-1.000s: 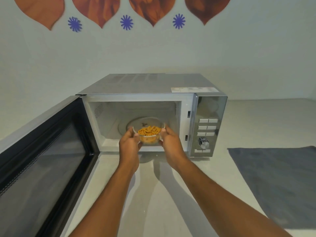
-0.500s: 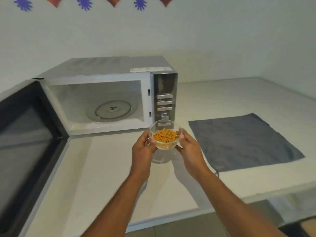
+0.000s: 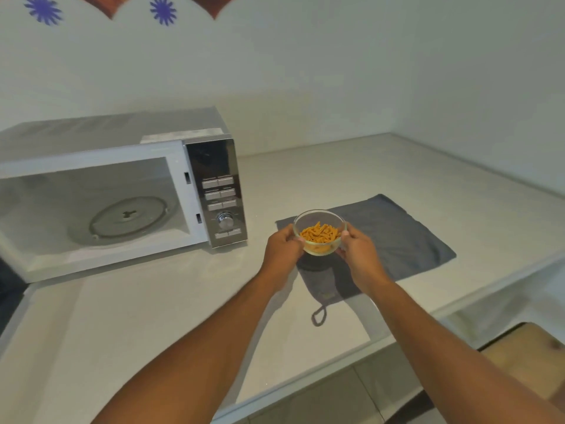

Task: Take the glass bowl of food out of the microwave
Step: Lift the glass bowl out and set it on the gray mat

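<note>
A small glass bowl (image 3: 319, 232) of orange pasta is held in the air just above the left end of a grey cloth (image 3: 394, 237). My left hand (image 3: 282, 250) grips its left side and my right hand (image 3: 360, 255) grips its right side. The silver microwave (image 3: 211, 166) stands to the left with its door swung open. Its cavity holds only the glass turntable (image 3: 128, 215).
The white counter (image 3: 153, 316) runs from the microwave to a wall corner on the right. Its front edge (image 3: 397, 335) is close below my arms. The open door's dark edge (image 3: 9, 289) shows at the far left. A wooden surface (image 3: 532, 353) sits below at the lower right.
Both hands carried the bowl out of the microwave and to the right, from the cavity to above the grey cloth. The view turned right with them.
</note>
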Demonstrator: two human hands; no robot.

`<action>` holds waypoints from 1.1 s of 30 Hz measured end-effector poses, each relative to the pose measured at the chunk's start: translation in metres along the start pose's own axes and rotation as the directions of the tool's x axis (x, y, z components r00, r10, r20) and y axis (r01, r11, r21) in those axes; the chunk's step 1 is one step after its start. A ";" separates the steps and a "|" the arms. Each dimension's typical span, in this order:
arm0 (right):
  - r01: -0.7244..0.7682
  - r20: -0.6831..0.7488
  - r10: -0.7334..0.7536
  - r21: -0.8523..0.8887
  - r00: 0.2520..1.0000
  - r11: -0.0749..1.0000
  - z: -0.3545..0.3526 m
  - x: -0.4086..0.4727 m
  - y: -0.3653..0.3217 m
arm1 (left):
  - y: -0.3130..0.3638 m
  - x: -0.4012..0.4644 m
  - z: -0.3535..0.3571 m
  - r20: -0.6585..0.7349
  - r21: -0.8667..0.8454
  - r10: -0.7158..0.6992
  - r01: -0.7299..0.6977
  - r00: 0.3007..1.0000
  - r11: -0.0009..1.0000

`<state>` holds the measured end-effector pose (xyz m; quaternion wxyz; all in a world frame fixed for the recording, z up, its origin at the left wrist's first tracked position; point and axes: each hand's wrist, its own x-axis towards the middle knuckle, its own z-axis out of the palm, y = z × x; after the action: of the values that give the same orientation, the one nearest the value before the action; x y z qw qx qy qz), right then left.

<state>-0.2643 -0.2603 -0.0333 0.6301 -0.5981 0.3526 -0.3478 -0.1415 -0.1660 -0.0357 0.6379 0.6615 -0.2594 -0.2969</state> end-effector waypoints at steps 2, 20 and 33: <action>-0.026 -0.033 0.025 -0.018 0.999 1.000 -0.005 0.012 0.001 | -0.001 0.013 0.009 0.022 0.030 -0.031 0.030 0.999 0.999; 0.015 -0.269 -0.092 -0.274 0.959 0.962 -0.012 0.028 0.016 | -0.006 0.016 0.000 -0.005 0.278 -0.009 0.011 1.000 0.960; 0.504 0.286 -0.445 -0.184 0.849 0.844 0.150 -0.097 0.004 | 0.007 -0.114 -0.169 -0.403 0.101 0.122 -0.089 0.907 0.991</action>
<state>-0.1848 -0.1007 -0.0297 0.4793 -0.7783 0.1578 -0.3737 -0.0974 0.0325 -0.0204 0.6659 0.7192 -0.1675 -0.1064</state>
